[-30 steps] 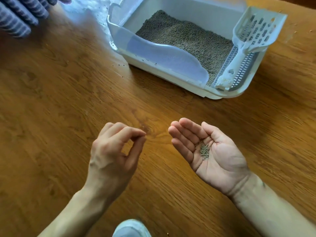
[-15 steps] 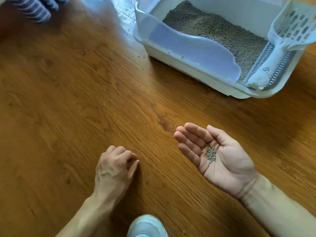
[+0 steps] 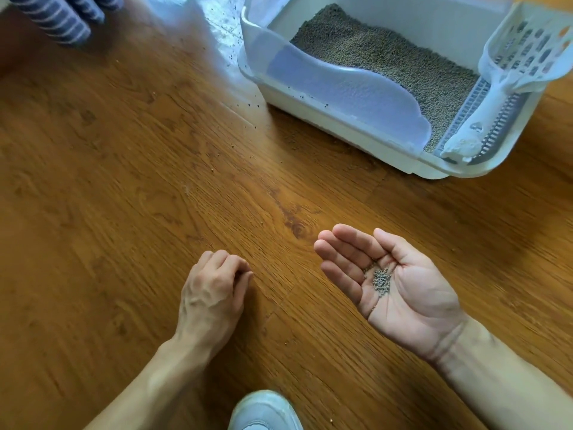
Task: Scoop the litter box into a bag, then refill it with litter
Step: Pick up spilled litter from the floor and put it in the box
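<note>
So, nearest bits first:

Shoe [image 3: 266, 411]: pale sneaker toe poking in at 6 o'clock, right at the bottom edge.

Left hand [image 3: 214, 290]: knuckles up, down low over the wood floor [image 3: 124, 197] at about 7 o'clock. Fingers curled in with thumb and fingertips bunched at the boards. Can't tell if it's actually pinching a grain or nothing at all.

Right hand [image 3: 390, 283]: palm up around 4 o'clock, fingers relaxed and slightly cupped, not gripping. A little pile of grey litter grains [image 3: 380, 279] sits in the hollow of the palm.

Stray grains [image 3: 248, 105]: dark specks scattered over the boards toward 12 o'clock, thickest just left of the box.

Litter box [image 3: 341, 91]: white tray with a translucent bluish front wall, up at 1 o'clock, well apart from both hands. Grey-brown litter [image 3: 387, 57] covers its floor.

Scoop [image 3: 502, 79]: white slotted one, resting at the right end of the box, handle toward me, basket end tipped up over the rim.

Striped fabric [image 3: 59, 17]: blue with white stripes, far corner at 11 o'clock.
</note>
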{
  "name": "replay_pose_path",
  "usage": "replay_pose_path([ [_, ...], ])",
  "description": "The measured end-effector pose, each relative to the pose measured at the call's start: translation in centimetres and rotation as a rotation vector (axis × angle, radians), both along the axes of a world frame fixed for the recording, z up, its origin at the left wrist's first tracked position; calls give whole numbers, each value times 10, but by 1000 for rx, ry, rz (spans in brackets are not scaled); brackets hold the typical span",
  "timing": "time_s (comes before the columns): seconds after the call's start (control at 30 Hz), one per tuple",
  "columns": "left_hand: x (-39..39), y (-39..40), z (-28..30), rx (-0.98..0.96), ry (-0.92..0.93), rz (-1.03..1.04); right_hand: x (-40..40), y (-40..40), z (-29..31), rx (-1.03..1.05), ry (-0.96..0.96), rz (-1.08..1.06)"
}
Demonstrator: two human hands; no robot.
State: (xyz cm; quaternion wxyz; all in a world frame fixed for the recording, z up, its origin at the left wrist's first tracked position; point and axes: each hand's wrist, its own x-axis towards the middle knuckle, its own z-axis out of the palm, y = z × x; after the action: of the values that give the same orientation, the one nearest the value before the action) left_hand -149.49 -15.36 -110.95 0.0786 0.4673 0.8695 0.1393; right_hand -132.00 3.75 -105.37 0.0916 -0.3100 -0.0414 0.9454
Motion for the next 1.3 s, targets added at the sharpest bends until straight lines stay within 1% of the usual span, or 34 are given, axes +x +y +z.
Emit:
replay_pose_path([
  [0.27, 3, 8, -12, -109, 166, -76, 6, 5, 1, -1, -19, -29],
  [0.37, 0, 9, -13, -92, 117, -33, 7, 7, -1, -18, 1, -37],
  [0.43, -6, 13, -11, -46, 71, 23, 7, 7, -2, -13, -23, -43],
  [0.53, -13, 28, -10, 12, 57, 51, 6, 7, 0, -2, -30, -42],
  [0.87, -13, 43, -19, -63, 201, -67, 7, 10, -1, -8, -80, -62],
  [0.93, -16, 45, -18, -72, 181, -44, 7, 10, -2, -11, -87, -62],
  [1.03, -23, 53, -13, -31, 141, 15, 7, 10, -2, -13, -82, -59],
  [1.13, -28, 65, -11, -16, 162, 26, 7, 12, -4, -12, -73, -59],
  [1.3, -33, 79, -18, -80, 220, 18, 10, 13, -6, -4, -99, -68],
])
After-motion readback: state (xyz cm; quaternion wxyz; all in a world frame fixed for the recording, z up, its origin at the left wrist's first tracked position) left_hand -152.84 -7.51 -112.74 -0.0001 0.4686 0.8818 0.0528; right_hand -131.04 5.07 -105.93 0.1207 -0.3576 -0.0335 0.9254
